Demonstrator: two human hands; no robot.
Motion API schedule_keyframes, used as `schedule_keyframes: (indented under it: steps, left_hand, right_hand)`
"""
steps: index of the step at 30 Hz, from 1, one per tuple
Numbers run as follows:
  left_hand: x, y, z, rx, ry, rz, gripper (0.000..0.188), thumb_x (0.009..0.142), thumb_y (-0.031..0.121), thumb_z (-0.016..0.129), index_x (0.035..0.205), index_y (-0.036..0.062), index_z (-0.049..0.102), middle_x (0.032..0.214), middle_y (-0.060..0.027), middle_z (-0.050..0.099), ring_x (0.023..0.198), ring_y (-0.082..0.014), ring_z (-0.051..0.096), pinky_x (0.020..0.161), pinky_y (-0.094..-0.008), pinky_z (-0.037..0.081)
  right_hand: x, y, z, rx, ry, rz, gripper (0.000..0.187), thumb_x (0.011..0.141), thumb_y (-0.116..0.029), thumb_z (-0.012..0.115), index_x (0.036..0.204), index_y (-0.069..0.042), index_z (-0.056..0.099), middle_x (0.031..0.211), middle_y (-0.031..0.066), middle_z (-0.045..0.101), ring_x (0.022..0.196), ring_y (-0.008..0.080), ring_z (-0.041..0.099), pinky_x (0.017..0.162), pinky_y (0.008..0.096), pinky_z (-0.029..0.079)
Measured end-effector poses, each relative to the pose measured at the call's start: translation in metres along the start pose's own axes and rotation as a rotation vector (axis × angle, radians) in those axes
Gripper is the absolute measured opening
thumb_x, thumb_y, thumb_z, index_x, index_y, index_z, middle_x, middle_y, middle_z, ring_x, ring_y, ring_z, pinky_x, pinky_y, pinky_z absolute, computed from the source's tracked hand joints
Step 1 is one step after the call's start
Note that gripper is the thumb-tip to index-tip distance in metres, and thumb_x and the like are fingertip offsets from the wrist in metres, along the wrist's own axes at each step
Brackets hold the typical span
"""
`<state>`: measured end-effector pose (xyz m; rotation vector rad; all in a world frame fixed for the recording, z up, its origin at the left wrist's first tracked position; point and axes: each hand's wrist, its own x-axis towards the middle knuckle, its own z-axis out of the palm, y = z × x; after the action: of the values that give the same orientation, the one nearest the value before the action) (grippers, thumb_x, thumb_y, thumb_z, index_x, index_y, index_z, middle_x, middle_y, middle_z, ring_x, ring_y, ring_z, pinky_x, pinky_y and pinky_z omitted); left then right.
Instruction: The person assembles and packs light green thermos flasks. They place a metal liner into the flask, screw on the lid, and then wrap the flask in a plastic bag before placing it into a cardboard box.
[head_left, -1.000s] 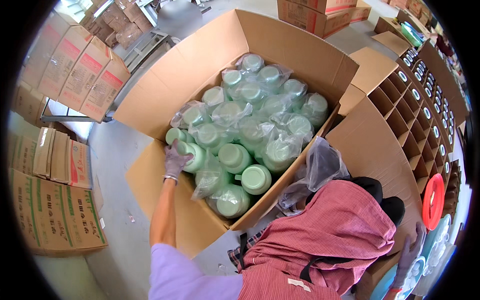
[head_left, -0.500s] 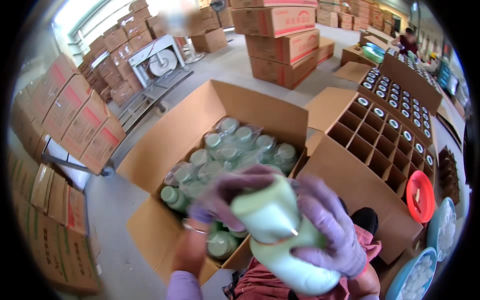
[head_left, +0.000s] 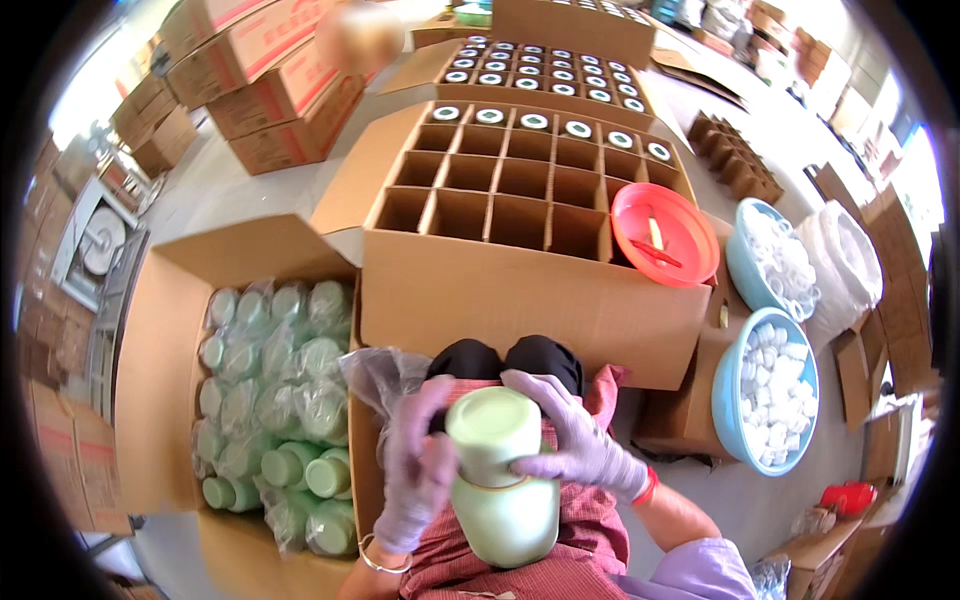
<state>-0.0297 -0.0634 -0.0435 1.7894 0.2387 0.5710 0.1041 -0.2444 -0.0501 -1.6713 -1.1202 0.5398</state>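
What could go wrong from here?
1. The green bottle could slip: the right hand holds it near the lid, and the left hand looks only loosely placed.
2. The red dish might get knocked off, perched at the corner of the divided carton.
3. Loose clear plastic beside the left hand might snag it.

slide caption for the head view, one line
A gloved right hand grips a pale-green lidded bottle, the left hand open beside it, before a divided carton.
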Motion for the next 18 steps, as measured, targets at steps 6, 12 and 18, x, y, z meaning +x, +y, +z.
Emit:
schedule_keyframes:
  steps: [6,12,18]
  left_hand:
    - [0.011,-0.021,0.026,0.166,-0.256,0.036,0.066,0.095,0.013,0.062,0.151,0.0010,0.029,0.133,-0.0116,0.050,0.114,-0.0176,0.054,0.101,-0.0316,0.043]
    - [0.027,-0.036,0.024,-0.184,-0.391,-0.283,0.089,0.085,0.024,0.079,0.153,0.0006,0.026,0.134,-0.0141,0.055,0.114,-0.0239,0.058,0.099,-0.0339,0.046]
    - [0.054,-0.015,0.024,-0.280,-0.722,-0.752,0.081,0.080,0.024,0.083,0.146,-0.0010,0.042,0.125,-0.0067,0.061,0.117,-0.0170,0.057,0.104,-0.0318,0.044]
  right_hand:
    - [-0.001,0.022,0.000,0.336,0.008,0.108,0.074,0.088,-0.022,0.073,0.147,0.001,0.036,0.138,0.0148,0.049,0.133,0.0235,0.046,0.112,0.0371,0.037]
    - [0.034,0.051,-0.076,0.258,0.530,-0.072,0.052,0.079,-0.021,0.081,0.119,-0.005,0.052,0.119,0.0110,0.055,0.116,0.0232,0.054,0.102,0.0369,0.045]
    - [0.038,0.153,-0.269,-0.800,0.965,0.246,0.051,0.076,-0.022,0.079,0.118,-0.007,0.052,0.116,0.0152,0.057,0.108,0.0346,0.056,0.093,0.0489,0.048]
